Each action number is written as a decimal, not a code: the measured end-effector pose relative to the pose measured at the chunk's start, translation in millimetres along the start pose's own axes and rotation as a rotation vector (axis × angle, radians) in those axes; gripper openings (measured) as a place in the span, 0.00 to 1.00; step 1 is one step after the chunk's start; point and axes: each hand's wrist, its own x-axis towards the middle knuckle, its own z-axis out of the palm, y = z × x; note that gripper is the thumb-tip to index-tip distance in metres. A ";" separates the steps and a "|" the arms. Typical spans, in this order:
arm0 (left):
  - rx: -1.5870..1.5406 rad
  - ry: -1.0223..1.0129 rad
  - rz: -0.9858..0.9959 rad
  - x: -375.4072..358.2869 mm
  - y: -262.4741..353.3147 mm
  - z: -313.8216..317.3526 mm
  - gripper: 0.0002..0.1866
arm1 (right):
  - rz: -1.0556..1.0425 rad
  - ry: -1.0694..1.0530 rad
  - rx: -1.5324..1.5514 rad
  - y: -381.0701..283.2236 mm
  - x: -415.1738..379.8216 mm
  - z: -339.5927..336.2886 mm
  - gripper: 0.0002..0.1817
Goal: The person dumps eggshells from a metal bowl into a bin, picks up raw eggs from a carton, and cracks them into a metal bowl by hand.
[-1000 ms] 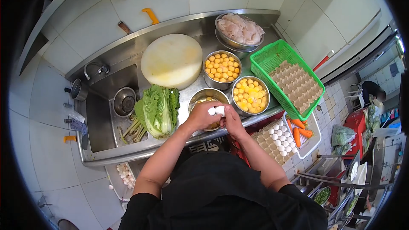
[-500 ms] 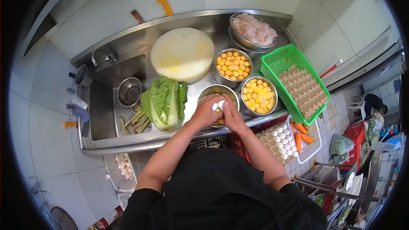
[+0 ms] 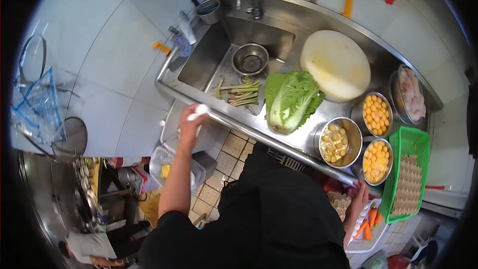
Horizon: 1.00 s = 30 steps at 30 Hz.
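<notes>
My left hand is closed around white eggshells, held out past the sink counter's front edge, above the containers on the floor. My right hand is low at the counter's front edge, beside the egg tray and white eggs. Its fingers are loosely bent and apart, with nothing visible in them. A steel bowl on the counter holds several yolks in clear egg white. Close by stand two fuller pots of yolks, a back pot and a front pot.
A leafy cabbage and cut stalks lie left of the bowls. Behind are a round cutting board and a bowl of pale meat. At right stands a green basket with egg trays. Carrots sit below. Another person is lower left.
My hands have parted from over the bowl. The left has swung left with the eggshells; the right has dropped toward the egg tray. The view has turned left.
</notes>
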 end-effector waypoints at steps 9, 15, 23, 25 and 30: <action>0.221 0.459 -0.279 34.3 -67.8 -139.5 0.52 | -0.102 0.075 -0.296 75.6 -12.3 -45.0 0.12; 0.366 0.370 -0.455 -8.1 -98.3 -105.2 0.40 | 0.090 0.736 -0.409 146.6 -82.0 -83.6 0.10; 0.584 0.077 -0.477 31.8 -100.2 -76.0 0.40 | 0.680 1.170 -0.412 222.1 -121.1 -122.3 0.21; 0.599 0.090 -0.461 45.3 -90.0 -88.5 0.40 | 0.635 1.112 -0.533 220.6 -111.4 -117.9 0.26; 0.618 0.170 -0.417 70.9 -60.1 -85.1 0.41 | 0.737 1.154 -0.628 199.6 -71.8 -129.1 0.30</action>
